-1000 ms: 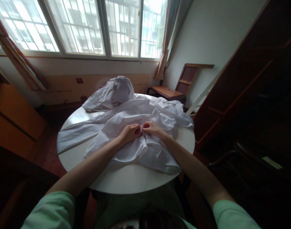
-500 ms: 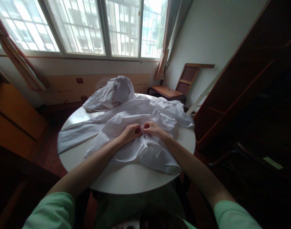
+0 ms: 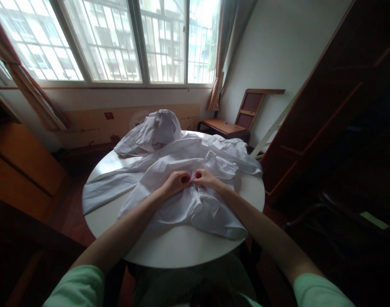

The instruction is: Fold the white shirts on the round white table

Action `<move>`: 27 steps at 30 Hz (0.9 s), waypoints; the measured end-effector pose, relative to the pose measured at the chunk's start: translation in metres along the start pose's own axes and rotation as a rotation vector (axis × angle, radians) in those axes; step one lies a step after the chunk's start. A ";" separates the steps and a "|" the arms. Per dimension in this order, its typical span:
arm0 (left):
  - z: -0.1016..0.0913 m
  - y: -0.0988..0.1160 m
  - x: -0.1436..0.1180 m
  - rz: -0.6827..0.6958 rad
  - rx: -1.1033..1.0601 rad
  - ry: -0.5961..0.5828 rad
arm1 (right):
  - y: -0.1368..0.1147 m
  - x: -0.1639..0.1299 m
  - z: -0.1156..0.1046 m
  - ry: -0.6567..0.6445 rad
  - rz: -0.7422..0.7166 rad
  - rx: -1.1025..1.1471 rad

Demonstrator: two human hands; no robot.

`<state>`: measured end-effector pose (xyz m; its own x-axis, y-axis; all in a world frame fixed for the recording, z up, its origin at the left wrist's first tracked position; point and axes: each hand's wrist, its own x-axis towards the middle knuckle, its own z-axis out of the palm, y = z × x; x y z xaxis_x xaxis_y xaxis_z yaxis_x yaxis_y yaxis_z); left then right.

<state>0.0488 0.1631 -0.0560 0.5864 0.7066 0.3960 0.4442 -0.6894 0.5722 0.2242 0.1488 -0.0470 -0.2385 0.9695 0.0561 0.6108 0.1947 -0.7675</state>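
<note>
Left hand (image 3: pixel 176 182) and right hand (image 3: pixel 206 178): both pinched nearly closed on thin white cloth garment (image 3: pixel 172 209) | garment spread mid-desk, limp, softly creased, puckered between hands | smooth round white desk (image 3: pixel 169 251) beneath | bulky crumpled white cloth heap (image 3: pixel 163 128), desk's far left

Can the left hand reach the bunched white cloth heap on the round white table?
Probably, once freed: the bare left hand pinches the spread white cloth, but only its low folds lie between that hand and the bunched white cloth heap.
</note>
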 end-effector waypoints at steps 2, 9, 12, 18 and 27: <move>0.001 0.000 0.000 0.012 -0.011 0.040 | 0.000 0.001 0.001 0.010 -0.016 0.021; 0.005 -0.004 0.002 0.048 -0.014 0.149 | -0.005 0.000 -0.002 -0.061 0.053 0.242; 0.006 -0.007 0.002 0.056 -0.015 0.160 | -0.010 -0.004 -0.007 -0.092 0.131 0.357; 0.008 -0.009 0.000 0.075 -0.010 0.167 | -0.016 -0.011 -0.010 -0.068 0.163 0.430; 0.008 -0.008 -0.002 0.024 -0.028 0.173 | -0.010 -0.006 -0.010 -0.074 0.179 0.462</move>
<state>0.0491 0.1655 -0.0669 0.4698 0.7089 0.5261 0.4116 -0.7031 0.5799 0.2272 0.1423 -0.0337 -0.2236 0.9653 -0.1349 0.2525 -0.0763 -0.9646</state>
